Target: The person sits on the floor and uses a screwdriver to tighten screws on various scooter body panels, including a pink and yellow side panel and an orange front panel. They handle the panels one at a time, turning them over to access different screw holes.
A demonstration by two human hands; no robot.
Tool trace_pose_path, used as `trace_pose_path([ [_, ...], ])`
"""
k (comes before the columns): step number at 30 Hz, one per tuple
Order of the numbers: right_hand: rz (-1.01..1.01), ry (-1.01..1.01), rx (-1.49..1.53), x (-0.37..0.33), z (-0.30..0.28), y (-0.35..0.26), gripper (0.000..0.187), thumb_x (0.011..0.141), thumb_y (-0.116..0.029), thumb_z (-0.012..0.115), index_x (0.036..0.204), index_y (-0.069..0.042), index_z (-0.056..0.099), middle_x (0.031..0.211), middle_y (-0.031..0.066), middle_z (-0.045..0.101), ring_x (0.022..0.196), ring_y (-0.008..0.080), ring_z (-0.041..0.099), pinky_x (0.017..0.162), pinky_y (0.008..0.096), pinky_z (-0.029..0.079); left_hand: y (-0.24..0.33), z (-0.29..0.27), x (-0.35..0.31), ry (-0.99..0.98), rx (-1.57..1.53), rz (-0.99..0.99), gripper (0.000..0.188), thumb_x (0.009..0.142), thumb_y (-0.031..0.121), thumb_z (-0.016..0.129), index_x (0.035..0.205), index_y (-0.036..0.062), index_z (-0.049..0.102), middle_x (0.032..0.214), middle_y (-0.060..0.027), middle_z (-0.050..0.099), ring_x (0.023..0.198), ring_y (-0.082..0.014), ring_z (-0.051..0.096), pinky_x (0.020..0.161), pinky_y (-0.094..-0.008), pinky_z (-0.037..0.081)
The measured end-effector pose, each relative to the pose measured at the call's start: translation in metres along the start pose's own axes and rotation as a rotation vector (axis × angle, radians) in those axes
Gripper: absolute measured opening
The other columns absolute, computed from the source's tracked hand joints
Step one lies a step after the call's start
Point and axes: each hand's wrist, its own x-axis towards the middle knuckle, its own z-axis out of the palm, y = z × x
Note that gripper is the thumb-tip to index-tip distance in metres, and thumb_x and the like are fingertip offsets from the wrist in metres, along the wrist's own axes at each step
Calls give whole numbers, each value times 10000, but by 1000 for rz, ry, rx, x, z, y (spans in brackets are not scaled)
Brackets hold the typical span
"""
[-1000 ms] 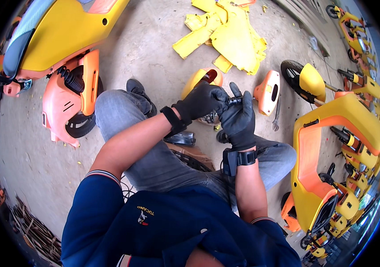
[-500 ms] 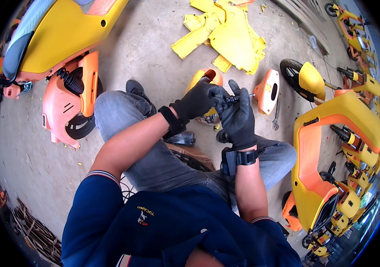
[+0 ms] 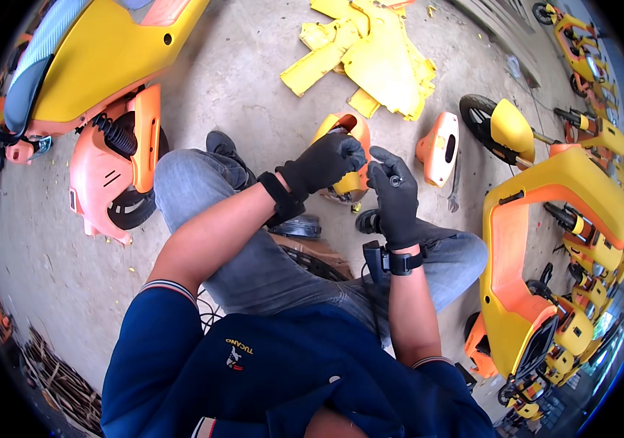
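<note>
Both my hands wear black gloves and are held apart over the floor between my bent knees. My left hand [image 3: 324, 163] is closed, its fingertips pressed together; whatever it may pinch is hidden. To its right, my right hand [image 3: 395, 201] has curled fingers around a small dark part [image 3: 397, 180] with a round, shiny end, whose kind I cannot make out. A rounded yellow and orange housing [image 3: 358, 131] rests on the floor behind my left hand, partly covered by it. An orange and white oval cover [image 3: 439, 150] with a dark slot lies right of my right hand.
A wrench [image 3: 454, 191] lies beside the oval cover. Broken yellow panels [image 3: 385, 62] are piled ahead. A yellow scooter body [image 3: 108, 66] stands at the left, a yellow-orange scooter frame [image 3: 505, 241] at the right. A round black part [image 3: 297, 226] sits between my legs.
My hands have come apart; before, they met around a small dark piece with a thin metal tip. My right hand has turned, and a round shiny end now shows in its fingers.
</note>
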Motion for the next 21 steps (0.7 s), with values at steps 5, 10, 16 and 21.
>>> trace_pose_path([
  [5,-171,-11,-284,2,4,4,289,950,-123,653,1204,14,664,1112,127,726,1018,198,674,908,326,517,14,-1,0,-22,-40,-101,106,902,108,679,836,31,650,799,-94,670,747,-219,611,734,-346,500],
  [10,-179,6,-338,2,11,-3,205,946,-99,650,1119,11,667,1053,110,723,948,192,672,864,323,522,3,-6,-1,-77,1,-137,85,914,96,715,969,46,674,888,6,656,823,-109,564,817,-281,486],
  [16,-54,49,-167,5,4,-1,140,950,-105,656,1059,-16,665,933,35,690,845,108,622,778,283,508,7,-5,3,81,-529,-387,336,974,132,671,1259,21,534,1094,-107,634,918,-178,708,808,-298,588],
  [21,-23,68,-198,5,0,7,149,964,-129,649,1068,-22,657,908,13,662,772,91,591,722,258,494,26,-12,7,198,-453,-464,495,971,127,672,1363,-20,408,1110,-164,614,754,-236,742,634,-322,632],
])
